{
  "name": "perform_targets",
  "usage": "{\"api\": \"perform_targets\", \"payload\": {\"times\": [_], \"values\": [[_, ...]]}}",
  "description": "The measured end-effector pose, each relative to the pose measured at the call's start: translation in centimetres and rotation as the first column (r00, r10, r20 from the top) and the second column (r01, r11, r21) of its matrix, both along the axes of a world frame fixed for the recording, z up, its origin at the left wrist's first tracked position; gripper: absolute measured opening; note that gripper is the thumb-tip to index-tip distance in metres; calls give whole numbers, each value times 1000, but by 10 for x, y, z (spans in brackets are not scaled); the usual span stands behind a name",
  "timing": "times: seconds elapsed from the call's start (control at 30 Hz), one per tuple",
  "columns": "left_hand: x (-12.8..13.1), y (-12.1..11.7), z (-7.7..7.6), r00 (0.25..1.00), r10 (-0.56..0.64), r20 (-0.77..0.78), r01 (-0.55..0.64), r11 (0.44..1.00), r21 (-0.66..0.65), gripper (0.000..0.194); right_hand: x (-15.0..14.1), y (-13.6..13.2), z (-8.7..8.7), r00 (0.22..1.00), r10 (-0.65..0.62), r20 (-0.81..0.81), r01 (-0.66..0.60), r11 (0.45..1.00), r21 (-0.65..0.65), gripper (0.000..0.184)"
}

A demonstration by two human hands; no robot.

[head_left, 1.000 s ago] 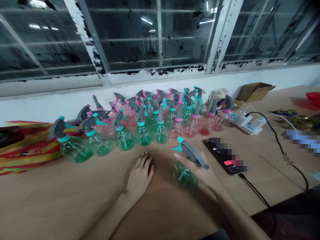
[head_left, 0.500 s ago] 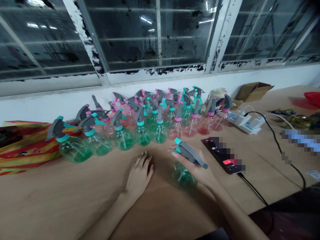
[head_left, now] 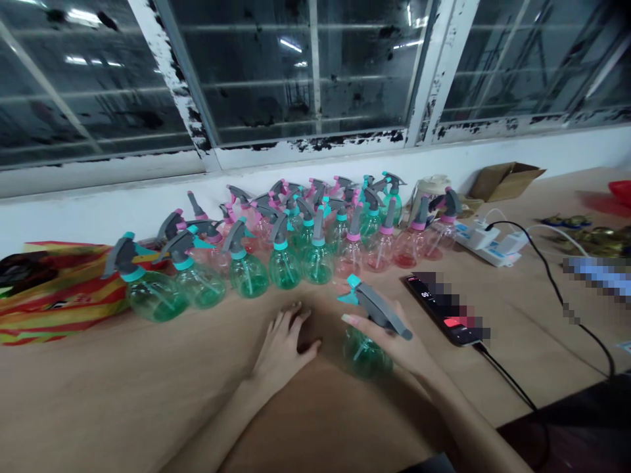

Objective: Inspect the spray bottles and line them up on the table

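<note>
A green spray bottle (head_left: 365,355) with a turquoise nozzle and grey trigger head stands near the middle of the table. Round its neck is my right hand (head_left: 401,341), the thumb stretched along the near side and the other fingers mostly hidden behind the head. To its left, my left hand (head_left: 280,345) is empty, palm down over the tabletop, with fingers spread and thumb pointing toward the bottle. Beyond both hands, a front row holds more green spray bottles (head_left: 249,272) and pink spray bottles (head_left: 377,253), with several others behind.
A phone (head_left: 434,309) with a charging cable lies right of my right hand. Farther right are a white power strip (head_left: 488,246), an open cardboard box (head_left: 507,180) and brass-coloured parts (head_left: 604,240). At left lies a red-and-yellow bag (head_left: 73,295). A barred window (head_left: 305,79) is behind.
My left hand has spread its fingers, and its thumb has swung out to the right. My right thumb has shifted slightly at the bottle's neck. The view has moved a little.
</note>
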State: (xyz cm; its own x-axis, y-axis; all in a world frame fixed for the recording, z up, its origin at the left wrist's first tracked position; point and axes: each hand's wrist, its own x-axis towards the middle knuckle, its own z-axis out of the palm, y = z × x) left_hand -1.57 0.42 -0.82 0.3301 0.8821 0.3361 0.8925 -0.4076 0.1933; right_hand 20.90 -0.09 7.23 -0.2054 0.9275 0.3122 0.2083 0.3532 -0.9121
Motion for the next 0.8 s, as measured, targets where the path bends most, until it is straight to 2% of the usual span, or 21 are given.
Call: {"api": "perform_targets", "payload": {"times": [0.13,0.27,0.33,0.43,0.53,0.63,0.7,0.73,0.8], "values": [[10,-14,10,986,-127,112,136,988,-74,67,-6,-2,-4,1000,-2,-5,3,997,71,32],[22,-37,28,957,-173,233,207,970,-130,84,-25,-5,-7,998,-16,65,9,995,100,29],[23,-48,38,944,-162,288,209,968,-141,89,-41,-8,-8,998,-27,49,20,991,136,30],[13,-63,47,938,-56,343,108,985,-133,75,-74,-13,-7,1000,-2,-20,6,980,198,32],[-12,-80,45,933,73,353,-38,994,-106,59,-111,-17,-4,993,110,-44,-98,970,224,38],[-49,-98,36,923,170,345,-151,985,-80,55,-136,-21,-1,964,255,72,-265,924,277,68],[-81,-108,32,903,245,354,-245,968,-45,53,-138,-23,1,928,300,219,-356,887,292,84],[-100,-111,31,881,296,371,-313,950,-14,52,-135,-23,1,909,302,288,-383,878,288,86],[-139,-113,31,835,366,410,-413,910,29,51,-120,-21,-1,888,263,378,-379,883,278,77]]}}
